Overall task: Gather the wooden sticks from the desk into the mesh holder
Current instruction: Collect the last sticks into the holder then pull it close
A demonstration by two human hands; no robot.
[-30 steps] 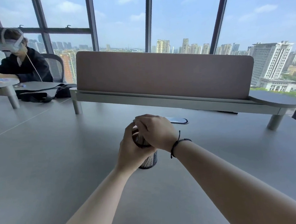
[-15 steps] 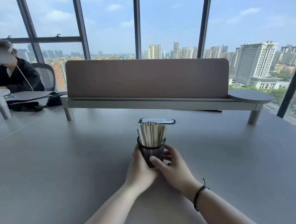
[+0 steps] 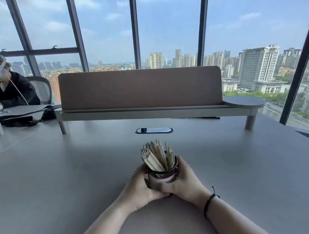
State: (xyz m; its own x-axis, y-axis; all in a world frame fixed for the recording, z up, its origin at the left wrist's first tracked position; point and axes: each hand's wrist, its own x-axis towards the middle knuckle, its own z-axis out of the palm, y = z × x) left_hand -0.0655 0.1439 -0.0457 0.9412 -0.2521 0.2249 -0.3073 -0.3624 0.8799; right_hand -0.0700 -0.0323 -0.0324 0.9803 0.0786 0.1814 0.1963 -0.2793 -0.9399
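A black mesh holder (image 3: pixel 163 174) stands on the grey desk (image 3: pixel 63 178) in front of me. A bundle of pale wooden sticks (image 3: pixel 157 156) fills it and fans out to the upper left above its rim. My left hand (image 3: pixel 138 187) wraps the holder's left side and my right hand (image 3: pixel 185 181) wraps its right side. Their fingers meet in front of the holder and hide its lower half. A black cord bracelet sits on my right wrist.
A cable port (image 3: pixel 153 130) lies in the desk beyond the holder. Behind it a raised shelf with a brown divider panel (image 3: pixel 140 89) spans the desk. A person wearing a headset (image 3: pixel 3 87) sits at the far left, with a black bag (image 3: pixel 27 117) nearby.
A second ago both hands covered the top of the holder. They dropped to its sides, exposing the sticks, and now clasp it more tightly, nearer to me.
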